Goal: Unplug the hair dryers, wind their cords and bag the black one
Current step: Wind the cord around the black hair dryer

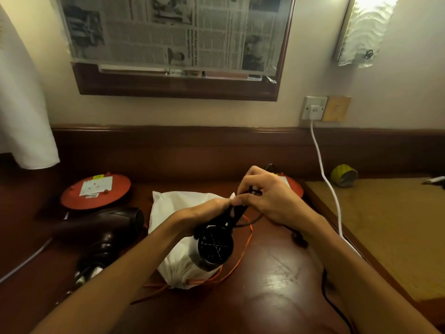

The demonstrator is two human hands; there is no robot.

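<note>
Nearest the camera, two bare forearms are reaching out over the dark wooden surface (pixel 277 273); a black cord (pixel 333 307) is trailing along its right edge beside the right arm. Just beyond, the black hair dryer (pixel 215 245) is hanging in the air above the surface, its round rear grille facing the camera and its handle pointing up into the hands. The left hand (pixel 212 209) is curling its grip round the top of that handle; the right hand (pixel 267 196) is pinching a loop of the dryer's cord (pixel 255 190) right against the left hand's fingertips, with more black cord drooping below towards the surface. Under the dryer a white drawstring bag (pixel 173 210) is lying on the surface, its gathered mouth towards the camera; an orange drawstring (pixel 243 251) is snaking out from it. Left of the bag a dark maroon hair dryer (pixel 106 230) is lying on its side, nozzle towards the bag. Farther back, an orange round disc (pixel 95 191) with a white label is sitting on the left; another orange disc (pixel 292 186) is peeking out behind the right hand. On the far wall a white plug (pixel 315 112) is sitting in a socket (pixel 314 102), its white cable (pixel 325 174) running down along the tan mat (pixel 385 232) on the right; above, a newspaper (pixel 173 32) is covering a framed mirror.
</note>
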